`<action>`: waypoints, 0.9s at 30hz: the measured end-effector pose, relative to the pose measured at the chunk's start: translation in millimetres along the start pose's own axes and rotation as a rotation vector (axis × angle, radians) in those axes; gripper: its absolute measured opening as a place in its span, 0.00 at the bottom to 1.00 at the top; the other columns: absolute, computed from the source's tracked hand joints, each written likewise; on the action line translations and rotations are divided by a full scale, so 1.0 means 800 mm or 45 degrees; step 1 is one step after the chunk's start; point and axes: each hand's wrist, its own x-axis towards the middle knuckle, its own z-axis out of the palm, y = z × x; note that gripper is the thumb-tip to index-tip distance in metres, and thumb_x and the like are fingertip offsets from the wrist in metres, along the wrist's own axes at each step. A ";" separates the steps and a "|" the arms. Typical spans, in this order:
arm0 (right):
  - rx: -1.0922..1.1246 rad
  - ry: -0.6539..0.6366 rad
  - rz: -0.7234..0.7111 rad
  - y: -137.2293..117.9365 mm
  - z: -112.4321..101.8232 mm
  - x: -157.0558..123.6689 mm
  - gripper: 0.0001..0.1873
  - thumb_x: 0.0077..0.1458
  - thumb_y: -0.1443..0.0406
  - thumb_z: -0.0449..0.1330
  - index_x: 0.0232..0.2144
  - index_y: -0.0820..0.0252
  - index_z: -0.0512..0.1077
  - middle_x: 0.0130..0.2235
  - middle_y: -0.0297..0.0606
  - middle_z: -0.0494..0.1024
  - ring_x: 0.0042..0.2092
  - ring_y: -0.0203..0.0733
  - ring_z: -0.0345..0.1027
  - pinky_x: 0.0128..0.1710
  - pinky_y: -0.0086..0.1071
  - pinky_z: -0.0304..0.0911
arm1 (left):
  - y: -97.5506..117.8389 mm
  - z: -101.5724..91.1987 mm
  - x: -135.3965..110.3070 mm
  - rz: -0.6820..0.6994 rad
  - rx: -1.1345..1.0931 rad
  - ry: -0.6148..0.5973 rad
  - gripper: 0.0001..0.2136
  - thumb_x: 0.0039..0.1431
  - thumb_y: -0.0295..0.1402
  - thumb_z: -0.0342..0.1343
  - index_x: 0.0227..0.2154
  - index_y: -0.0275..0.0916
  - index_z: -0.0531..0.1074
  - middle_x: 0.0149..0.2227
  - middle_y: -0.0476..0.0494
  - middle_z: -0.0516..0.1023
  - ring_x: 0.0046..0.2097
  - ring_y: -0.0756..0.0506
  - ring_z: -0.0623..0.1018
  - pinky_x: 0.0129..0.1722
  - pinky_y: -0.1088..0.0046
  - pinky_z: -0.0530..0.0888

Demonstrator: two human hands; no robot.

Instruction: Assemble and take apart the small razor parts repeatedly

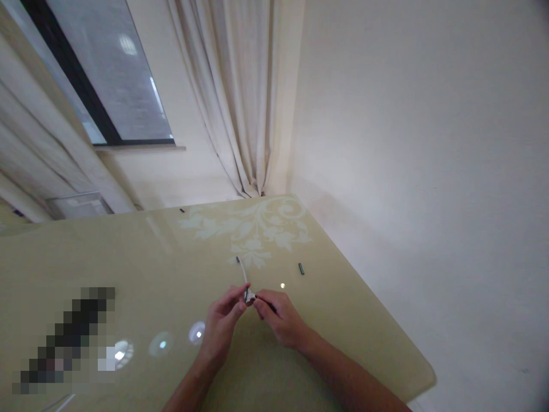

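My left hand pinches a small silver-white piece with dark edges, too small to identify, between thumb and fingers. A thin white cable runs up from it and ends in a small dark tip over the table. Closed close beside it, my right hand has its fingertips at the piece's right side. A narrow dark thing shows between the right thumb and forefinger, mostly hidden by them. Both hands are above the glossy table near its front.
On the pale green table lie a short dark bar to the right and a tiny dark piece near the far edge. A blurred dark long shape is at left. Curtains and a wall stand beyond.
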 end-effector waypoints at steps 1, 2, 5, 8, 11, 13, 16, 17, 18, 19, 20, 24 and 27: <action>-0.015 -0.004 -0.013 0.000 -0.001 0.000 0.24 0.72 0.50 0.51 0.32 0.58 0.74 0.28 0.32 0.68 0.31 0.38 0.60 0.34 0.31 0.55 | 0.002 0.001 0.000 0.012 0.013 0.000 0.20 0.51 0.45 0.72 0.46 0.44 0.85 0.39 0.43 0.83 0.43 0.42 0.80 0.48 0.65 0.77; -0.026 -0.012 -0.022 0.000 -0.001 0.000 0.24 0.72 0.51 0.51 0.31 0.58 0.73 0.27 0.32 0.68 0.30 0.38 0.60 0.34 0.31 0.55 | 0.004 0.001 0.000 0.022 0.017 0.000 0.19 0.51 0.44 0.72 0.45 0.44 0.86 0.38 0.44 0.83 0.42 0.42 0.80 0.47 0.65 0.77; -0.042 -0.036 -0.030 -0.001 -0.002 0.000 0.23 0.72 0.53 0.51 0.30 0.58 0.72 0.27 0.32 0.68 0.30 0.37 0.60 0.34 0.31 0.55 | 0.011 0.002 0.000 0.040 0.013 -0.027 0.18 0.50 0.43 0.73 0.43 0.44 0.86 0.35 0.45 0.81 0.40 0.44 0.79 0.44 0.68 0.77; -0.029 -0.018 -0.028 -0.001 -0.001 0.001 0.22 0.72 0.53 0.52 0.31 0.58 0.74 0.27 0.32 0.69 0.30 0.37 0.60 0.34 0.30 0.55 | 0.019 0.001 0.000 0.044 0.036 -0.063 0.18 0.51 0.44 0.72 0.44 0.44 0.86 0.36 0.44 0.80 0.41 0.43 0.79 0.45 0.67 0.77; 0.017 0.025 0.005 0.001 -0.002 0.002 0.22 0.72 0.51 0.52 0.33 0.59 0.75 0.27 0.32 0.68 0.30 0.37 0.60 0.32 0.30 0.54 | 0.026 0.002 0.000 0.058 0.090 -0.091 0.22 0.50 0.44 0.72 0.48 0.43 0.84 0.36 0.44 0.80 0.41 0.43 0.79 0.43 0.68 0.76; 0.032 0.036 0.029 0.002 -0.003 0.003 0.24 0.71 0.50 0.52 0.32 0.59 0.74 0.27 0.32 0.68 0.29 0.37 0.60 0.31 0.30 0.54 | 0.029 0.003 0.000 0.061 0.131 -0.077 0.22 0.48 0.43 0.74 0.47 0.42 0.84 0.34 0.46 0.78 0.38 0.44 0.78 0.40 0.71 0.76; 0.016 0.042 0.034 0.003 -0.006 0.004 0.25 0.71 0.49 0.52 0.30 0.60 0.74 0.26 0.32 0.68 0.29 0.37 0.60 0.31 0.30 0.54 | 0.030 0.007 -0.001 0.043 0.132 -0.046 0.21 0.48 0.43 0.73 0.45 0.41 0.83 0.34 0.46 0.79 0.37 0.45 0.78 0.39 0.71 0.75; 0.003 0.044 0.026 0.003 -0.007 0.005 0.25 0.71 0.49 0.52 0.31 0.60 0.75 0.26 0.32 0.69 0.29 0.36 0.60 0.31 0.30 0.54 | 0.030 0.008 -0.001 0.038 0.117 -0.049 0.21 0.49 0.44 0.73 0.45 0.41 0.83 0.35 0.45 0.79 0.38 0.44 0.78 0.40 0.70 0.76; -0.011 0.045 0.012 0.003 -0.008 0.005 0.24 0.71 0.50 0.53 0.32 0.60 0.76 0.26 0.32 0.69 0.29 0.36 0.60 0.31 0.30 0.54 | 0.030 0.009 -0.001 0.035 0.100 -0.055 0.22 0.49 0.44 0.73 0.46 0.41 0.83 0.36 0.44 0.80 0.39 0.44 0.78 0.42 0.70 0.76; -0.026 0.040 -0.003 0.003 -0.009 0.005 0.24 0.71 0.50 0.53 0.33 0.60 0.76 0.26 0.32 0.69 0.29 0.36 0.60 0.31 0.30 0.54 | 0.030 0.009 -0.001 0.036 0.085 -0.059 0.22 0.49 0.44 0.73 0.47 0.41 0.83 0.37 0.44 0.80 0.40 0.44 0.78 0.43 0.69 0.76; -0.040 0.028 -0.016 0.003 -0.010 0.006 0.23 0.72 0.51 0.52 0.33 0.60 0.77 0.26 0.32 0.69 0.29 0.36 0.60 0.32 0.29 0.54 | 0.030 0.009 -0.001 0.039 0.077 -0.065 0.22 0.49 0.43 0.73 0.47 0.41 0.83 0.37 0.44 0.80 0.40 0.44 0.78 0.43 0.69 0.76; -0.101 -0.002 -0.056 0.004 -0.016 0.008 0.24 0.71 0.52 0.53 0.28 0.60 0.75 0.25 0.31 0.68 0.29 0.35 0.61 0.32 0.30 0.54 | 0.029 0.008 0.000 0.020 0.081 -0.078 0.21 0.46 0.42 0.75 0.43 0.41 0.84 0.36 0.45 0.79 0.39 0.45 0.78 0.42 0.70 0.75; -0.158 0.045 -0.086 0.005 -0.021 0.011 0.21 0.68 0.52 0.59 0.30 0.60 0.77 0.29 0.33 0.70 0.32 0.37 0.64 0.34 0.30 0.56 | 0.025 0.008 0.002 -0.022 0.073 -0.070 0.22 0.48 0.44 0.73 0.46 0.41 0.83 0.36 0.45 0.79 0.40 0.45 0.78 0.42 0.71 0.75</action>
